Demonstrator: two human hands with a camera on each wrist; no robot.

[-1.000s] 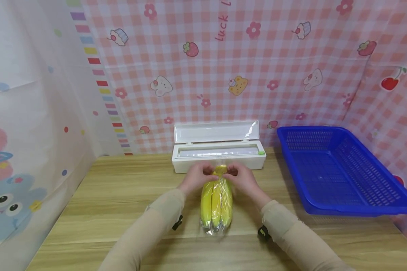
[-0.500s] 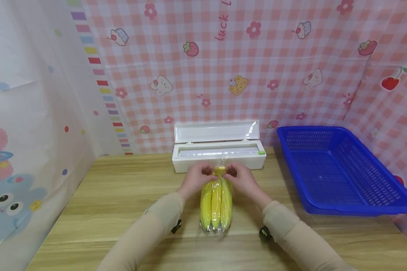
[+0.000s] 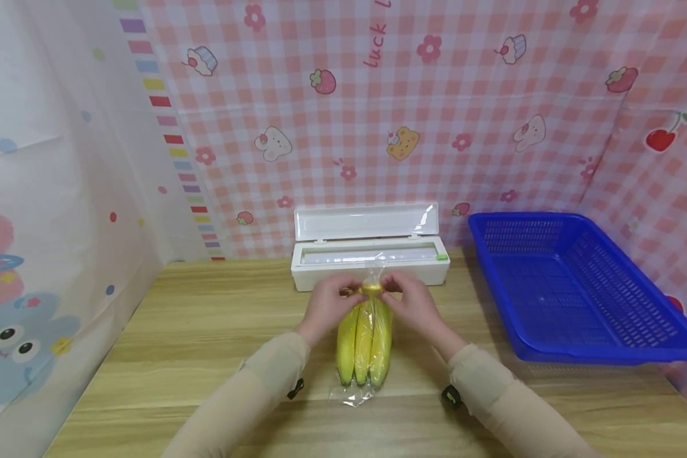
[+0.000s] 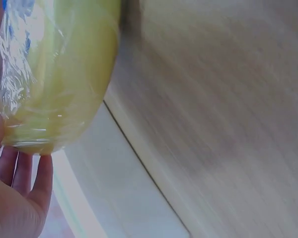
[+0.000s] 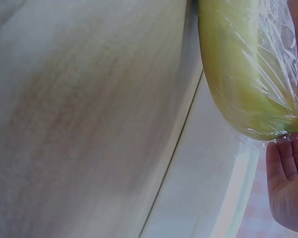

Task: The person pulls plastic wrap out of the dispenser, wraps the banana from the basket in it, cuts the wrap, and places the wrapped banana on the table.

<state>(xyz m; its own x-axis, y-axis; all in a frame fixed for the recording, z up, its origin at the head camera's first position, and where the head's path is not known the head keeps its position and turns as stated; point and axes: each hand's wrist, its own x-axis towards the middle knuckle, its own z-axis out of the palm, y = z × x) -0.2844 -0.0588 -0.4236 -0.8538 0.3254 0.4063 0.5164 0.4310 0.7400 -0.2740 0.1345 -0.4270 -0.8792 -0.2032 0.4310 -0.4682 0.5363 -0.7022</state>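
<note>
A bunch of bananas (image 3: 363, 343) lies in clear plastic wrap, stem end away from me, at the middle of the table in the head view. My left hand (image 3: 329, 302) and right hand (image 3: 412, 304) pinch the wrapped bunch on either side of its stem end. Loose plastic wrap (image 3: 353, 396) spreads past the near tips, and more film sticks up between my hands. In the left wrist view, fingertips (image 4: 45, 161) meet the wrapped end of the bananas (image 4: 79, 74). Similarly, the right wrist view has curled fingers (image 5: 275, 158) at the bananas (image 5: 233, 74).
Right behind my hands stands a white plastic wrap dispenser (image 3: 312, 278), lid (image 3: 366, 222) raised, a film roll (image 3: 366, 256) inside. A blue plastic basket (image 3: 506, 318) sits at the right. Patterned cloth (image 3: 343, 114) hangs behind the wooden table (image 3: 206, 318).
The bananas' near tips have shifted slightly away from me, and the loose film there now spreads out flatter. More film shows above the stem end. Both hands keep nearly the same place.
</note>
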